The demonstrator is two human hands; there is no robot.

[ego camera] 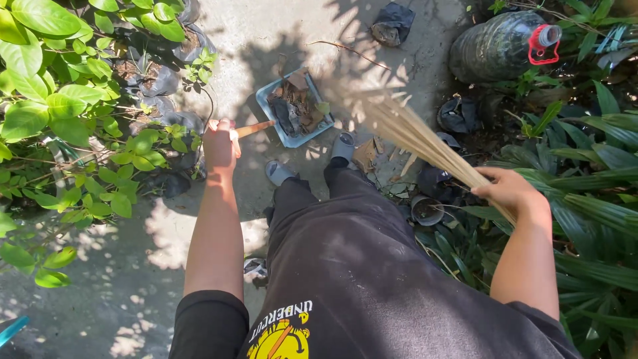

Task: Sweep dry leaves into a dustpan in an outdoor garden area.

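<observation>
While the person stands on the concrete path point(279, 40) between leafy plants point(60, 119), the right hand point(508, 189) has its grip clamped on a stick broom point(412, 133), bristle end blurred and angled toward the dustpan point(292, 110). The left hand point(220, 143) has its grip closed on the wooden handle point(256, 128) of that grey dustpan, which rests on the path just ahead of the feet, loaded with dry leaves point(296, 106). A dark bottle point(498, 46) lies upper right
</observation>
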